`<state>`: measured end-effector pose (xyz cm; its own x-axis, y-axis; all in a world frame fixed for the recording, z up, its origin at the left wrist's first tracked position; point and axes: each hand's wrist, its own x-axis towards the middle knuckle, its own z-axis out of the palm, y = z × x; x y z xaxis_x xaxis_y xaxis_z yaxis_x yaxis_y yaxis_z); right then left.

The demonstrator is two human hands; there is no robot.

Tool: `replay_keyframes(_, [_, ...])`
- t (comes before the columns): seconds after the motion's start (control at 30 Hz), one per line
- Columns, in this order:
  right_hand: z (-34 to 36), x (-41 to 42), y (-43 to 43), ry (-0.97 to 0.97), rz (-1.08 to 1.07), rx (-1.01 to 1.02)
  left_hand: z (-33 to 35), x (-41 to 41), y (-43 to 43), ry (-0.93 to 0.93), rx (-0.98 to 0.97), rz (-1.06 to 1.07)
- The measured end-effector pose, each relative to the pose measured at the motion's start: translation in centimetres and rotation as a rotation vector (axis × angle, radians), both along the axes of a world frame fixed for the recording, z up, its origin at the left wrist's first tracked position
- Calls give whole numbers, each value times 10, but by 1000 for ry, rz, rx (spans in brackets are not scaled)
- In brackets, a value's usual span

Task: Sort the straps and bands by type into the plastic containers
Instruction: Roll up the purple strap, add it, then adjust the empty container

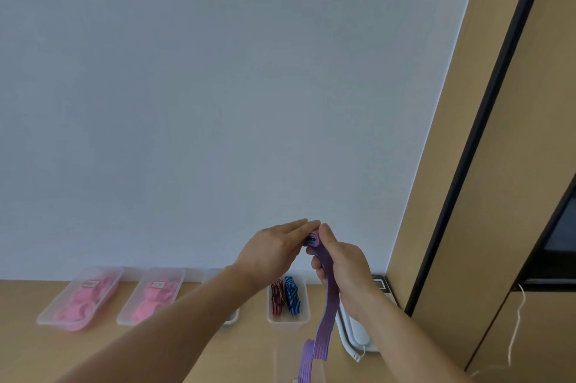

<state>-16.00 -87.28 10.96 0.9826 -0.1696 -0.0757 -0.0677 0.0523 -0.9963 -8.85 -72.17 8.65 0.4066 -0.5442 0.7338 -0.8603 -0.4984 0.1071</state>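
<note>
A person's two bare forearms reach in from the lower edge over a wooden counter [37,357], holding a purple-and-red striped strap [330,298] in the air in front of the containers. The strap's loose tail hangs down to the bottom edge, where it folds back on itself. The right hand [343,270] grips the strap's upper length, fingers curled round it and thumb raised against the rolled top end. The left hand [274,251] meets it from the other side, its fingers [299,225] pressed together and nearly straight, pinching that same rolled end; its thumb is hidden.

Beyond the hands, clear plastic containers line the counter's back edge. The right container [288,318] holds a red-and-black striped strap [276,297] beside a blue-and-white striped strap [292,295]. A third container [232,318] is mostly hidden behind the left forearm. Farther left, two containers [46,315] [124,317] hold pink bands [84,301]. A white telephone [355,336] lies to the right, against the pale wall [218,102].
</note>
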Motion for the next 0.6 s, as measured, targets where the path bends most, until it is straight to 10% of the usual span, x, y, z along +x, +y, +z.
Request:
replay_keyframes(0.27, [9,0,1,-167,54,-22,31,-13,-9,1387,-660,-199])
replay_keyframes(0.6, [2,0,1,-69,-20,-142,34,-18,-11,1153,-638,-213])
